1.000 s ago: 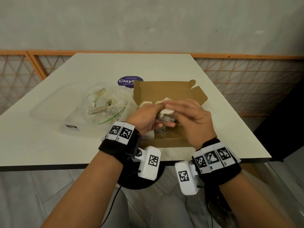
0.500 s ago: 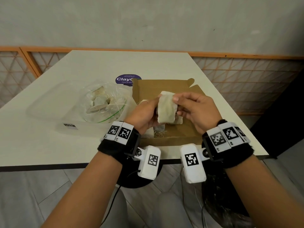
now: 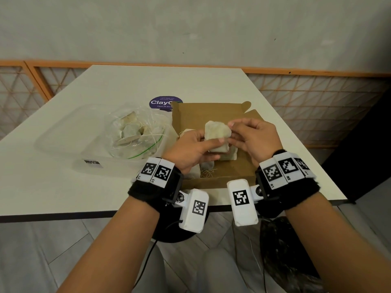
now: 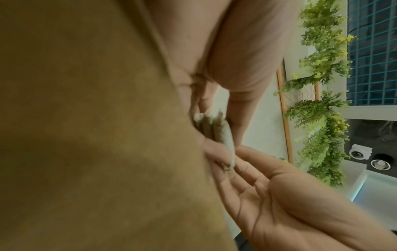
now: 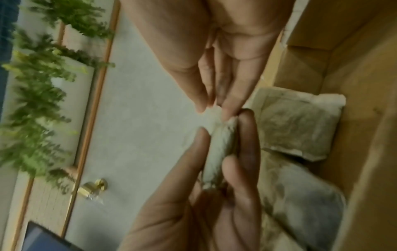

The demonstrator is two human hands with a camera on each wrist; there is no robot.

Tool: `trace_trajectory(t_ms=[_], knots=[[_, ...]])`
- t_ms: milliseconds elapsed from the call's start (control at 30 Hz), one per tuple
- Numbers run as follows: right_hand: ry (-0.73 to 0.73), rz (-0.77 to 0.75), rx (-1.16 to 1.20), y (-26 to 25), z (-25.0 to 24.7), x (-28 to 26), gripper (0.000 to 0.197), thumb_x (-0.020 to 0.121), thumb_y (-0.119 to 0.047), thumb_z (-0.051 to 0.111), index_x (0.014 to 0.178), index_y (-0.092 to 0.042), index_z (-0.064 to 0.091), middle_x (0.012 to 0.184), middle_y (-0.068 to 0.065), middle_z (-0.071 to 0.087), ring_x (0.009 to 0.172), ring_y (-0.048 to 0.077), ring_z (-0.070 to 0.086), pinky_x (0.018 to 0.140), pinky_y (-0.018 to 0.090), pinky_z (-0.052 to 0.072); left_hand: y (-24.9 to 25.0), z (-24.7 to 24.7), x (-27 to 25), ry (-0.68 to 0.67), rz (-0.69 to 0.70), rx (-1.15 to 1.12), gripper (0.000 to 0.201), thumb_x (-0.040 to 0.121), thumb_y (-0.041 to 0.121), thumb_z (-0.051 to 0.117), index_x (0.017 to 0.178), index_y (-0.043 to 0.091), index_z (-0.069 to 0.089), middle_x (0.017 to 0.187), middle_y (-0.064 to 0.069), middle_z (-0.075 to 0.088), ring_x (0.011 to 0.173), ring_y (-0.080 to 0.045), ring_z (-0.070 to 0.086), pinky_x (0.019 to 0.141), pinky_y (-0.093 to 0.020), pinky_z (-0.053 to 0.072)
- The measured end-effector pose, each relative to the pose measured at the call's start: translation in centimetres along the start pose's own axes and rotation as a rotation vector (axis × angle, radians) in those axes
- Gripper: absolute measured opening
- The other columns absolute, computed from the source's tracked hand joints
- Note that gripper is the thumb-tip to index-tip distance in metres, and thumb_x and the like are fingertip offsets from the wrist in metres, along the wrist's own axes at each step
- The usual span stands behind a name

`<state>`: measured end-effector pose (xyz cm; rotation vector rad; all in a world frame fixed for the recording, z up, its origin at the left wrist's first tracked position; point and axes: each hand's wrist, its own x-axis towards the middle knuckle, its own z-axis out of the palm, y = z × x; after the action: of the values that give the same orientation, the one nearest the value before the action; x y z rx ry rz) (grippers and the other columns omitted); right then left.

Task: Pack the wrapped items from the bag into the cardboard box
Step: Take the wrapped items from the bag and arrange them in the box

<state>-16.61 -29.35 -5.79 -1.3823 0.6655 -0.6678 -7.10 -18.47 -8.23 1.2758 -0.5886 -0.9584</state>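
Observation:
A pale cloth-wrapped item (image 3: 215, 134) is held upright over the open cardboard box (image 3: 239, 169). My left hand (image 3: 208, 144) grips its lower part, thumb across the front. My right hand (image 3: 231, 133) pinches its upper right edge. In the right wrist view the wrapped item (image 5: 219, 149) sits edge-on between the fingers of both hands, with two more wrapped items (image 5: 300, 122) lying in the box below. The left wrist view shows the wrapped item (image 4: 217, 132) beside the box wall (image 4: 86, 118). The clear bag (image 3: 135, 134) at left holds several wrapped items.
The bag sits in a clear plastic tub (image 3: 63, 134) left of the box. A purple round sticker (image 3: 166, 102) lies behind the box lid (image 3: 211, 113). The table's near edge (image 3: 63, 216) runs just under my wrists. An orange lattice railing (image 3: 317, 98) borders the far side.
Both hands have raised the wrapped item from low over the box and turned it upright, broad face toward me. The right wrist has rolled outward.

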Motion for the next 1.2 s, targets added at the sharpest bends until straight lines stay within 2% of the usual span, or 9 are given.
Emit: trace_trajectory(t_ms=[167,267,367,533,633,767,933,1100,1200], knots=[[-0.237,-0.042,-0.604,-1.9,-0.9,1.4,0.065,0.076,-0.033,0.073,0.133,-0.016,0.046,0.117,-0.005,0.056,0.108,0.010,0.053,0.093,0.023,0.041,0.1,0.0,-0.1,-0.035,0.015,0.060,0.029,0.091,0.007,0.057,0.118,-0.001,0.056,0.106,-0.013,0.066,0.088,-0.019,0.065,0.057,-0.015,0.053],[-0.469,0.005,-0.757,-3.3,-0.6,2.2,0.040,0.074,-0.027,0.076,0.111,-0.019,0.064,0.105,-0.003,0.067,0.100,0.012,0.062,0.097,0.030,0.046,0.0,0.1,-0.2,-0.072,0.009,0.095,0.025,0.090,0.007,0.058,0.115,0.004,0.059,0.106,-0.013,0.066,0.089,-0.019,0.065,0.059,-0.015,0.054],[-0.473,-0.079,-0.828,-4.3,-0.6,2.8,0.012,0.076,-0.019,0.075,0.087,-0.019,0.070,0.087,-0.001,0.068,0.081,0.012,0.062,0.084,0.028,0.049,0.1,0.3,-0.3,-0.054,0.029,0.080,0.023,0.090,0.010,0.058,0.112,0.005,0.060,0.102,-0.010,0.066,0.084,-0.015,0.065,0.062,-0.017,0.056],[-0.420,-0.079,-0.857,-6.2,-2.1,3.5,0.006,0.077,-0.018,0.073,0.079,-0.020,0.068,0.080,-0.001,0.067,0.073,0.009,0.060,0.067,0.019,0.051,0.8,0.0,-0.6,0.237,0.300,0.029,0.013,0.091,0.006,0.057,0.102,0.014,0.059,0.097,-0.002,0.068,0.082,-0.010,0.068,0.068,-0.019,0.056],[-0.503,0.001,-0.931,-6.2,-2.4,3.6,0.008,0.076,-0.017,0.075,0.083,-0.016,0.070,0.090,0.010,0.069,0.079,0.019,0.062,0.070,0.026,0.053,0.7,-0.8,-0.8,0.379,0.466,0.130,0.022,0.089,-0.001,0.055,0.101,0.017,0.059,0.100,0.001,0.067,0.098,-0.011,0.064,0.082,-0.020,0.050],[-0.633,0.153,-1.073,-4.6,-1.7,3.4,0.012,0.076,-0.018,0.074,0.087,-0.017,0.070,0.081,0.001,0.066,0.077,0.014,0.060,0.067,0.021,0.052,-0.3,-1.6,-1.0,0.437,0.420,0.262,0.042,0.085,-0.013,0.045,0.115,0.014,0.055,0.119,-0.001,0.059,0.117,-0.007,0.052,0.101,-0.020,0.040],[-0.482,0.090,-1.088,-2.3,-1.2,4.0,0.011,0.073,-0.025,0.077,0.078,-0.028,0.068,0.080,-0.005,0.064,0.075,0.009,0.058,0.064,0.019,0.049,-1.3,-2.1,-0.7,0.428,0.277,0.264,0.063,0.076,-0.024,0.034,0.127,0.009,0.049,0.126,0.002,0.050,0.128,-0.010,0.042,0.105,-0.022,0.034],[-0.359,0.002,-1.135,-1.6,-1.0,4.6,0.024,0.074,-0.026,0.076,0.098,-0.022,0.071,0.101,-0.001,0.066,0.100,0.017,0.058,0.092,0.028,0.044,-1.3,-2.3,-1.1,0.404,0.260,0.230,0.067,0.073,-0.029,0.030,0.128,0.006,0.047,0.124,0.000,0.049,0.120,-0.008,0.044,0.102,-0.021,0.038],[-0.280,-0.059,-1.153,-2.1,-0.9,4.6,0.032,0.076,-0.024,0.075,0.106,-0.020,0.065,0.091,-0.002,0.059,0.092,0.018,0.056,0.072,0.023,0.043,-1.2,-2.2,-1.2,0.402,0.265,0.196,0.066,0.073,-0.030,0.030,0.126,0.004,0.047,0.122,0.000,0.049,0.116,-0.006,0.044,0.094,-0.015,0.039]])
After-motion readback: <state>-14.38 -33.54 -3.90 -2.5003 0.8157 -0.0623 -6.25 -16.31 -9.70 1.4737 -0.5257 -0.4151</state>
